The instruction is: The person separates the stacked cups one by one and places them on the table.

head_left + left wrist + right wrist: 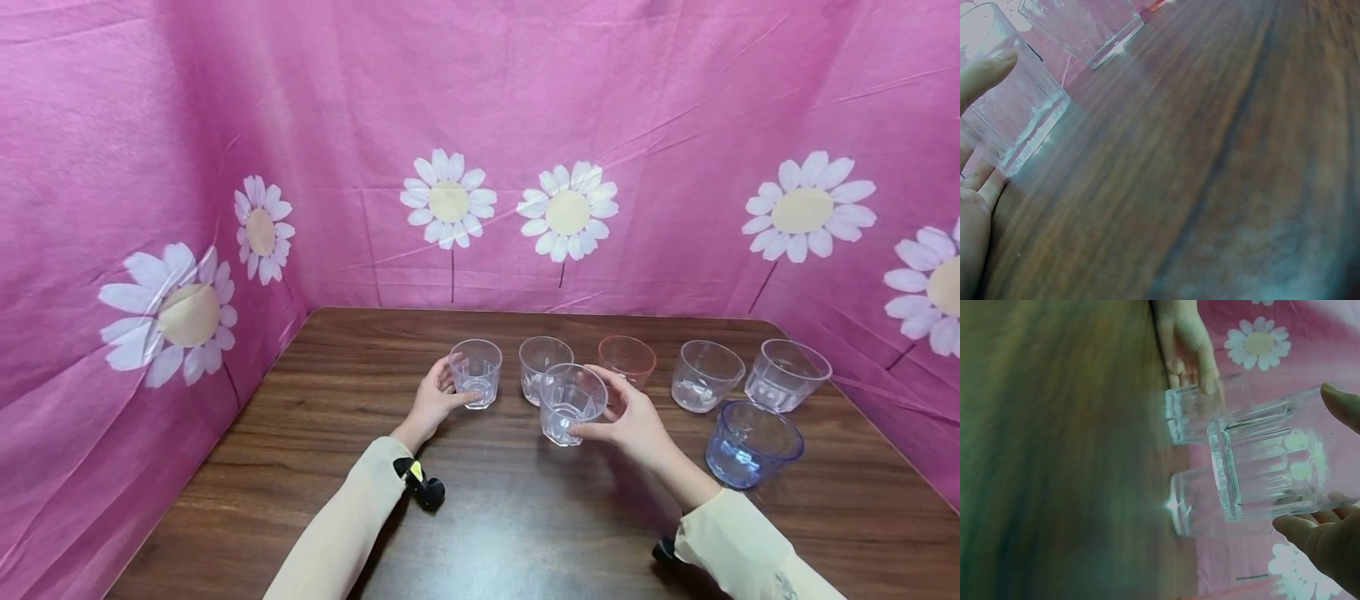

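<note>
My left hand (433, 402) grips a clear plastic cup (480, 379), thumb in front and fingers round the far side; the cup stands upright on the table. In the left wrist view the base of this cup (1029, 119) rests on the wood. My right hand (637, 423) holds a second clear cup (564, 408) between thumb and fingers, upright and nearer to me. The right wrist view shows this cup (1266, 465) raised off the tabletop. Just behind it stands another clear cup (534, 364), partly covered by the held one.
Along the back right stand a red-tinted cup (627, 352), partly hidden by my right hand, and two clear cups, one (701, 379) left of the other (787, 375). A blue cup (752, 450) sits in front of them. Pink flowered cloth (510, 83) encloses the wooden table (510, 525).
</note>
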`<state>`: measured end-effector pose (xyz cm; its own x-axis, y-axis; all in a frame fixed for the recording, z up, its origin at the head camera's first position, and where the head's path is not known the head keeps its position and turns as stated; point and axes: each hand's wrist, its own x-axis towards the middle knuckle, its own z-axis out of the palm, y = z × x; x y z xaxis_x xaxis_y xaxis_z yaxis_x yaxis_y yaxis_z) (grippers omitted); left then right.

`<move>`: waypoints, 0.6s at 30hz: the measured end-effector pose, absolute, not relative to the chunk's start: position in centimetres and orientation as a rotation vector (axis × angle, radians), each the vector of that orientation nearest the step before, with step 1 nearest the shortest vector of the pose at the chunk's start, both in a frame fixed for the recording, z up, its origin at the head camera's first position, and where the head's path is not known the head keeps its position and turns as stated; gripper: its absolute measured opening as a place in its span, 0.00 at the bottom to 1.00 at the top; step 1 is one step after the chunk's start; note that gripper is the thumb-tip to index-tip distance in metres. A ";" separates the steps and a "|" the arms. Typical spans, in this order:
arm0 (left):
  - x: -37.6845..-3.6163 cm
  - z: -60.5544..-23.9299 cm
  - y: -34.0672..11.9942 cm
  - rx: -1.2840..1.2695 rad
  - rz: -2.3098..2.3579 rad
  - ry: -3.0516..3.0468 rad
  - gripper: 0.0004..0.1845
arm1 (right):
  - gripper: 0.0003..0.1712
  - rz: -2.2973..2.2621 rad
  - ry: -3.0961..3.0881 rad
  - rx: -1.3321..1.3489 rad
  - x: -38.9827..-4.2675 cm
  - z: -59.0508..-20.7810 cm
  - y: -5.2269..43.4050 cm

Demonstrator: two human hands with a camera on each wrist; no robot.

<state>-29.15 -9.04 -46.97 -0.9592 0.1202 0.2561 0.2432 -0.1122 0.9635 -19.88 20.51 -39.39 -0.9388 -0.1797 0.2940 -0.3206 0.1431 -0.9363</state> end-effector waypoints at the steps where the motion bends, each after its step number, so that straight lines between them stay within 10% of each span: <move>1: -29.1 -47.0 -9.0 -0.426 -2.242 -2.031 0.40 | 0.51 1.927 -2.287 0.493 -19.7 -39.5 20.8; 18: -29.3 -47.1 -9.0 -0.431 -2.245 -2.025 0.40 | 0.49 1.759 -2.372 0.221 -18.0 -41.4 25.9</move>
